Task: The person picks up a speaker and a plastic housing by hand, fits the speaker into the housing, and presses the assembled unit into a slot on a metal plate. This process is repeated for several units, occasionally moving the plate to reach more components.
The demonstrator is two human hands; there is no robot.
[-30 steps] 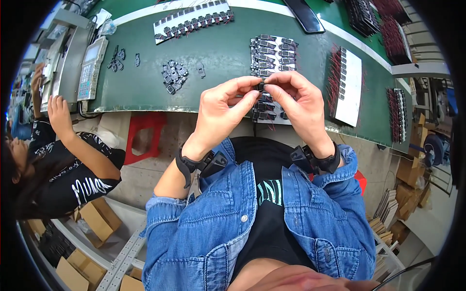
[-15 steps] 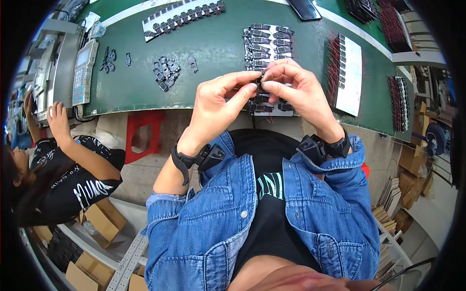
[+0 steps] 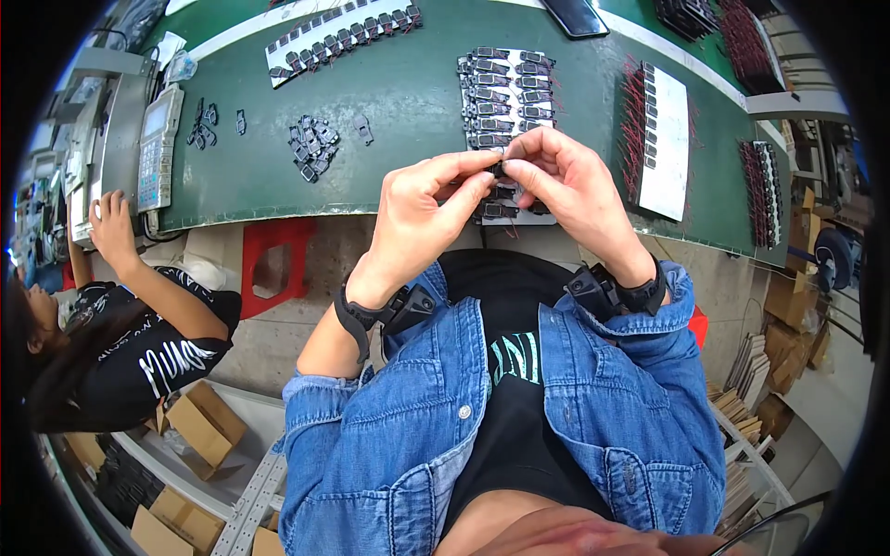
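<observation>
Fingertips of my left hand (image 3: 415,208) and my right hand (image 3: 579,195) meet over the front part of the green table (image 3: 408,88). Both are closed in a pinch on a small black part (image 3: 497,170), mostly covered by the fingers. Beneath and beyond them lies a white board bearing two columns of small black modules (image 3: 488,94) with thin dark red wires. To the left, a loose pile of small black pieces (image 3: 313,148) rests on the table, with a single black piece (image 3: 362,129) beside it.
Another white board with black modules (image 3: 366,32) lies at the far left. On the right are a white board (image 3: 666,167) with red-wired parts and a further wired row (image 3: 762,195). A phone (image 3: 575,17) lies at the back. A co-worker (image 3: 158,315) sits left, near a keypad device (image 3: 158,148).
Both hands have come slightly nearer to me, still pinching together. The left fingers look a little straighter. More of the modules beyond the hands shows now.
</observation>
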